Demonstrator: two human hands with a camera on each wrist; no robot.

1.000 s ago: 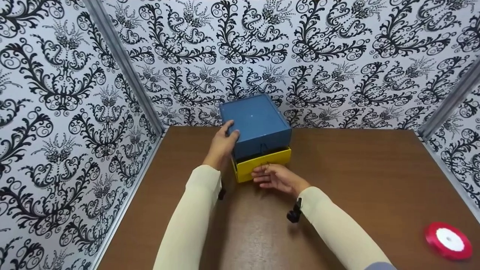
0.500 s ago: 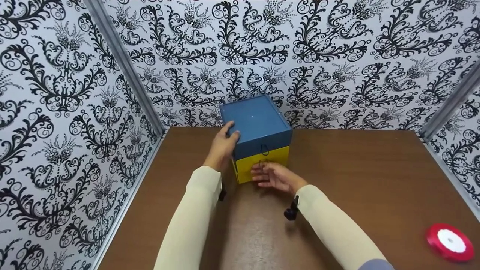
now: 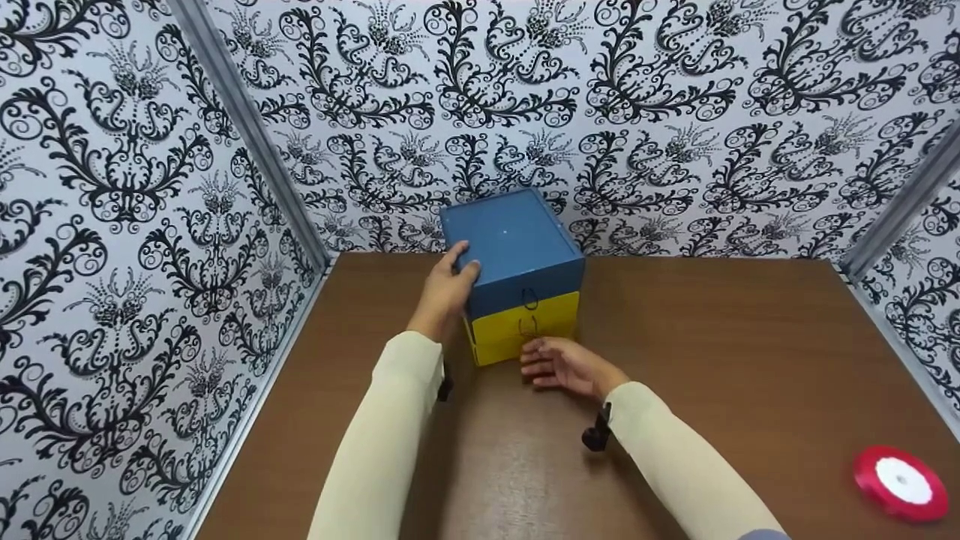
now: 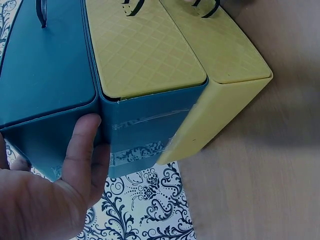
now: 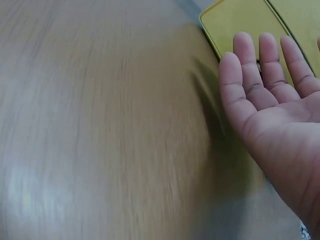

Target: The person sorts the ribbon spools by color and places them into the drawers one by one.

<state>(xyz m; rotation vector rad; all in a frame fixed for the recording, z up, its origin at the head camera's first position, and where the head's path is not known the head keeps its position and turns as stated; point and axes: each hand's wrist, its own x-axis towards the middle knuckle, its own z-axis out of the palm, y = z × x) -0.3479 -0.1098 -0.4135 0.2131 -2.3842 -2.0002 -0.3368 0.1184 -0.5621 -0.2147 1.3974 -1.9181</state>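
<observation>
Head view: brown wood-look table (image 3: 720,337), glare twd front edge; walls (image 3: 510,97) behind & both sides, white w/ blk scrollwork; grey corner posts (image 3: 247,127).
Drawer stack (image 3: 510,236): on table, L of ctr nr back edge; blue top tier, yellow fronts below, blk loop pulls (image 3: 529,300).
Red spool (image 3: 900,484): nr table's front R corner, white ctr.
L hand (image 3: 444,296): fingers relaxed, resting on blue tier's L side, tips over top edge.
R hand (image 3: 568,366): fingers loosely extended, slightly apart, just beside lower yellow front; contact—can't tell.
Sleeves (image 3: 386,420): cream.
</observation>
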